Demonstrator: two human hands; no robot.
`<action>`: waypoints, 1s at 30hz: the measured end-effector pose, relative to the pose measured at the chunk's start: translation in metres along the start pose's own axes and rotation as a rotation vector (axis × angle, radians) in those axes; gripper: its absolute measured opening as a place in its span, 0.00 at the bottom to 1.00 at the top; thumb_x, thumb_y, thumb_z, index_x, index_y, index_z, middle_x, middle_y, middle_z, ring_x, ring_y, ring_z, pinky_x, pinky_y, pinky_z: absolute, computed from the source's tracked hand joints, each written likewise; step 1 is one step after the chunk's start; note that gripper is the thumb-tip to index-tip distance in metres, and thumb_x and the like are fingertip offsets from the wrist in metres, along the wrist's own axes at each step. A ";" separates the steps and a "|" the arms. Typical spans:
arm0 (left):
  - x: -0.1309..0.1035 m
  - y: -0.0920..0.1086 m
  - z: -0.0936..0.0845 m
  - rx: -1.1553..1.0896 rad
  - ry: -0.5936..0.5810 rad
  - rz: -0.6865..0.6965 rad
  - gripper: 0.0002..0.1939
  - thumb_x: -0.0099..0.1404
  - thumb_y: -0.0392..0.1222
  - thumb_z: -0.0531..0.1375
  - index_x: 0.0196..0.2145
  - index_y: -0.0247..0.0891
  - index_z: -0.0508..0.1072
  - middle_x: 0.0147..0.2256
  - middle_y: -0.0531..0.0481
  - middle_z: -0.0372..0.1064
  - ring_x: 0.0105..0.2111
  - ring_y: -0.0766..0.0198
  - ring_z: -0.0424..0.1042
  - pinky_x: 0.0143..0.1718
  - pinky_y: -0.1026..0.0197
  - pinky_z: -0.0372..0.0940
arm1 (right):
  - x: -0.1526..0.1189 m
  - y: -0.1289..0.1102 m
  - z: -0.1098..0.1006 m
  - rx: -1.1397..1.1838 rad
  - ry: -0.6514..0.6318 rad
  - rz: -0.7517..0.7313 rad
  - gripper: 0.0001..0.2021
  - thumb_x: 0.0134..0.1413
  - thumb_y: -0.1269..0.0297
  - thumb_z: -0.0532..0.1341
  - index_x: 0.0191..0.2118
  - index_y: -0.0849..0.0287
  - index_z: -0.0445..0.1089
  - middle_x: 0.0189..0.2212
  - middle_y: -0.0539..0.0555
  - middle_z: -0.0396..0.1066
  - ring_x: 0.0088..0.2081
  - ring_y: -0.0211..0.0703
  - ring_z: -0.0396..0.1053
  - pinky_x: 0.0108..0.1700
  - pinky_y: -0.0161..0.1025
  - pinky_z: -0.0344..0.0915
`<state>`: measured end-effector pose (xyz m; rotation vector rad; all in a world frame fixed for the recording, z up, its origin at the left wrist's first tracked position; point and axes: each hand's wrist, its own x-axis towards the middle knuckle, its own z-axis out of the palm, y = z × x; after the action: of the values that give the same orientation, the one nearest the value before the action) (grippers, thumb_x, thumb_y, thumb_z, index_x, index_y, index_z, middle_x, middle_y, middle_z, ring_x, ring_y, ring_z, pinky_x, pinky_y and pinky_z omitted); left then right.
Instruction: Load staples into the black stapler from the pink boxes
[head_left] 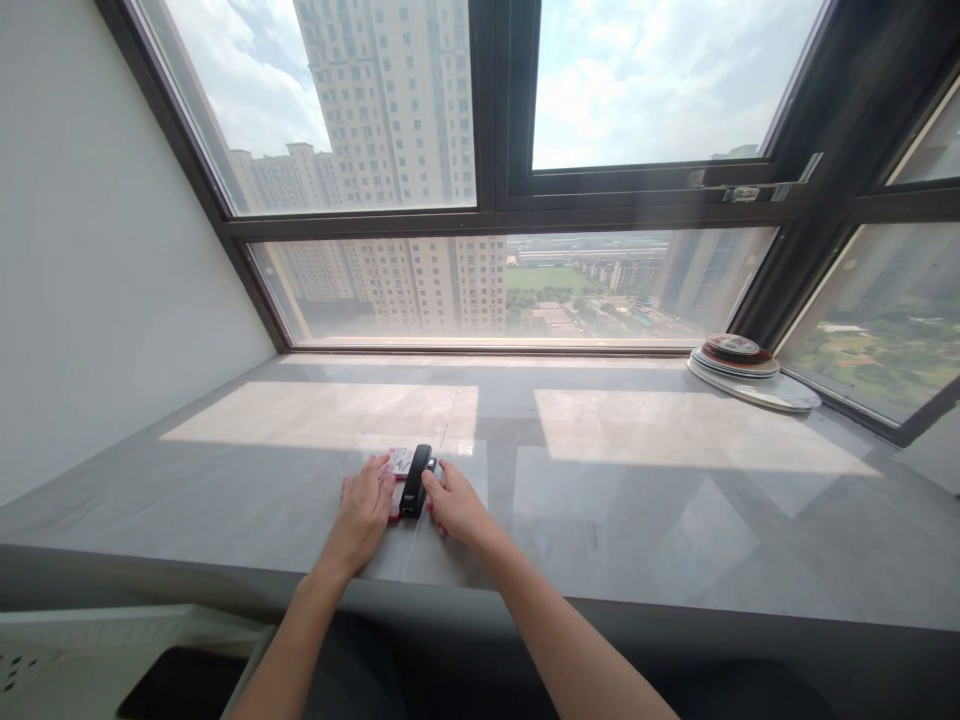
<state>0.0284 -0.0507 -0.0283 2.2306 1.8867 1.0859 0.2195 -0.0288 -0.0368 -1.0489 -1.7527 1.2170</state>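
Close to the front edge of the grey ledge, a black stapler [416,482] lies lengthwise between my hands. On its left side are small red-and-white boxes [400,461], partly covered by my left hand [364,512]. The fingers of that hand lie stretched along the boxes, with the thumb beside them. My right hand [454,502] is closed in a pinch at the stapler's right side. Between its thumb and fingers is a small dark and silvery object [433,466], mostly hidden, so its kind is unclear.
A stack of plates [752,375] stands at the far right of the stone ledge [615,530], against the window frame. Below the ledge at lower left is a white basket [112,635] with a dark thing inside. A white wall [112,250] rises on the left.
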 end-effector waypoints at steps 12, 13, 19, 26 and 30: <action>-0.015 0.143 0.052 0.035 -0.331 0.324 0.27 0.75 0.54 0.48 0.67 0.48 0.56 0.68 0.47 0.53 0.69 0.52 0.50 0.67 0.43 0.48 | -0.144 0.028 -0.158 -0.628 0.399 0.050 0.28 0.66 0.54 0.52 0.68 0.55 0.58 0.64 0.58 0.60 0.67 0.54 0.51 0.67 0.52 0.51; -0.016 0.144 0.060 0.077 -0.349 0.311 0.28 0.74 0.56 0.47 0.68 0.48 0.55 0.70 0.48 0.49 0.70 0.51 0.46 0.68 0.41 0.45 | -0.150 0.027 -0.158 -0.754 0.372 0.086 0.29 0.66 0.53 0.52 0.69 0.54 0.57 0.67 0.56 0.56 0.70 0.55 0.43 0.69 0.54 0.44; -0.021 0.139 0.068 0.171 -0.370 0.274 0.30 0.75 0.59 0.42 0.70 0.51 0.50 0.71 0.52 0.42 0.71 0.54 0.40 0.69 0.42 0.40 | -0.149 0.020 -0.131 -1.157 0.312 0.311 0.30 0.70 0.48 0.44 0.73 0.49 0.47 0.73 0.49 0.38 0.72 0.61 0.24 0.67 0.67 0.26; -0.019 0.144 0.067 0.155 -0.345 0.266 0.30 0.74 0.60 0.43 0.70 0.52 0.51 0.71 0.53 0.43 0.71 0.54 0.42 0.69 0.41 0.42 | -0.146 0.016 -0.128 -1.212 0.326 0.310 0.32 0.69 0.44 0.42 0.73 0.48 0.45 0.73 0.51 0.37 0.72 0.63 0.25 0.66 0.69 0.26; -0.019 0.144 0.069 0.153 -0.341 0.268 0.31 0.74 0.61 0.43 0.70 0.52 0.50 0.71 0.52 0.43 0.71 0.53 0.42 0.69 0.41 0.41 | -0.147 0.016 -0.127 -1.212 0.331 0.306 0.32 0.69 0.43 0.42 0.73 0.48 0.45 0.73 0.52 0.37 0.72 0.63 0.26 0.67 0.68 0.26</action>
<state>0.1871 -0.0777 -0.0259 2.6064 1.6157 0.5412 0.3939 -0.1156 -0.0352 -2.0875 -2.0594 -0.0514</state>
